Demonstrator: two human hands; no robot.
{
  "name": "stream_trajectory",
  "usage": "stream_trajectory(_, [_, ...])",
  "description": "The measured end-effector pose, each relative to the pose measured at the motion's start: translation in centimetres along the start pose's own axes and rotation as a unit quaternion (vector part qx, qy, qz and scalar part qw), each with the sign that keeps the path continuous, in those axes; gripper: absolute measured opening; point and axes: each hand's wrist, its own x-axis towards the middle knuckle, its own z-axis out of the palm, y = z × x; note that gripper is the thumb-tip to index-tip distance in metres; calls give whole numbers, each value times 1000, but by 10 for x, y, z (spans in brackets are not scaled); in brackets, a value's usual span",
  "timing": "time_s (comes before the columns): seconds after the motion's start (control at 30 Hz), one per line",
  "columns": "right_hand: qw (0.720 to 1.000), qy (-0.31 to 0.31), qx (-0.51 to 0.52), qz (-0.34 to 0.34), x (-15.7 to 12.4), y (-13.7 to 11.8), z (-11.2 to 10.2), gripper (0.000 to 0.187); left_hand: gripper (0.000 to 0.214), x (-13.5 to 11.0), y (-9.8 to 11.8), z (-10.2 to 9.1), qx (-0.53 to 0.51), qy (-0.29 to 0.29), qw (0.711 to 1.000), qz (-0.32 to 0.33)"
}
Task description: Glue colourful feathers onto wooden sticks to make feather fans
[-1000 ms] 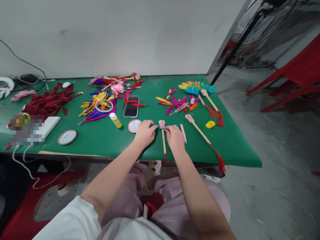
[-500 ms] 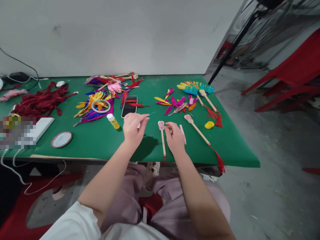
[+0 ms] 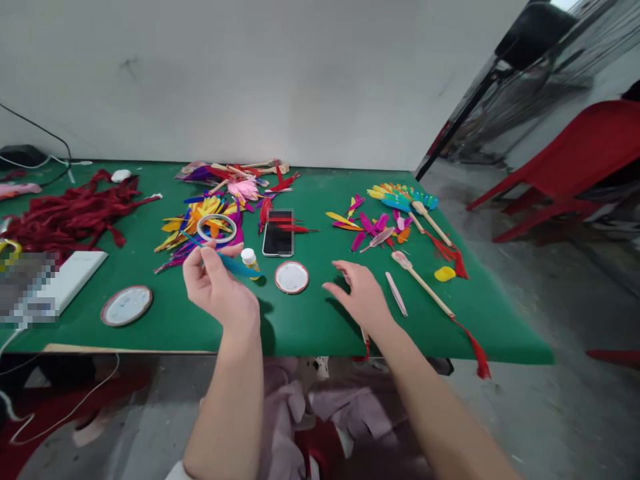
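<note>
Pinched in my left hand (image 3: 220,293) is a blue feather (image 3: 241,268), raised over the left middle of the table. Just behind its tip stands a glue stick (image 3: 249,260) with a white cap. My right hand (image 3: 363,297) is open, thumb apart from the fingers, and appears to hold nothing. It covers most of a short wooden handle (image 3: 365,335) with a red tassel. Between the hands lies a round white lid (image 3: 291,277) with a reddish rim. Tweezers (image 3: 397,294) lie right of my right hand, beside a longer tasselled wooden handle (image 3: 425,287).
On the green table (image 3: 310,327) are a phone (image 3: 279,241), coloured feathers (image 3: 210,212) under a white ring (image 3: 235,230), loose feathers (image 3: 373,227), feather fans (image 3: 400,200), a yellow cap (image 3: 445,274), dark red strips (image 3: 75,210) and another round lid (image 3: 127,305). A wall stands behind.
My left hand has moved left and turned, showing more of the blue feather and uncovering the round lid. My right hand has opened and now covers the short handle. The view has shifted.
</note>
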Motion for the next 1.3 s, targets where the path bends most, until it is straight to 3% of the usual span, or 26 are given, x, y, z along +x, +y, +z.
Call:
stream_trajectory(0.1, [987,-131,-55,-70,20,-28,25,69,14,8,-9,-11,29,37,997,-64])
stream_trajectory(0.17, [982,-157,-72,-80,30,-40,40,69,13,12,-13,-15,18,42,994,-98])
stream_trajectory(0.3, [979,-165,-95,-78,41,-39,48,58,13,18,-16,-20,-13,37,988,-147])
stream_trajectory(0.57, [981,-142,-125,-30,82,8,37,60,15,23,-19,-21,-36,37,974,-222])
stream_trajectory(0.67, [985,-132,-110,-28,100,11,38,60,14,24,-17,-20,-54,45,968,-240])
stream_trajectory(0.83, [993,-100,-51,-46,98,-34,42,57,13,25,-15,-20,-65,55,966,-246])
stream_trajectory(0.9, [989,-130,-2,-65,89,-60,50,66,14,25,-14,-21,-62,47,969,-235])
stream_trajectory(0.97, [972,-197,114,-51,80,-80,62,69,16,24,-15,-22,-56,42,970,-231])
stream_trajectory(1.17, [971,-190,131,-58,77,-98,92,33,16,24,-18,-24,-36,42,971,-231])
stream_trajectory(1.3, [976,-155,150,-30,78,-97,94,18,16,23,-21,-23,-34,29,971,-233])
